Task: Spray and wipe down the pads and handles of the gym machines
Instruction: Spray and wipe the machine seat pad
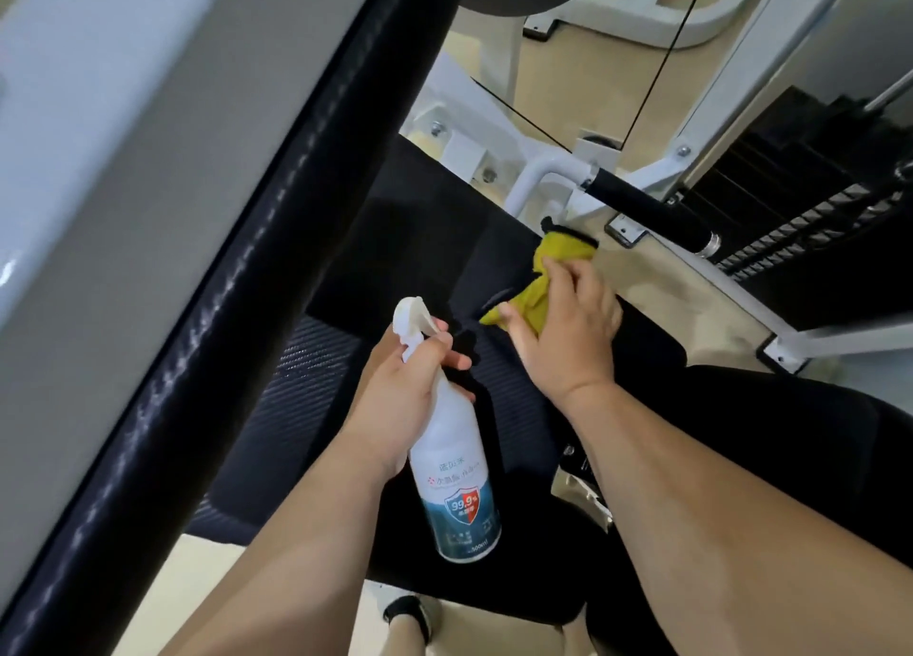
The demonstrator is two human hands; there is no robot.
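My left hand (402, 393) grips a white spray bottle (452, 463) by its neck, nozzle up and to the left, blue label facing me. My right hand (563, 329) presses a crumpled yellow cloth (548, 275) against the black seat pad (410, 240) of a gym machine, near the pad's right edge. A black foam handle (652, 211) on a white tube sticks out just beyond the cloth, to the upper right. The cloth's lower part is hidden under my fingers.
A thick black padded bar (237, 270) runs diagonally across the left, close to my head. The white machine frame (701, 127) and a black weight stack (815, 201) stand at the right. Thin black cables cross the beige floor (583, 87) behind.
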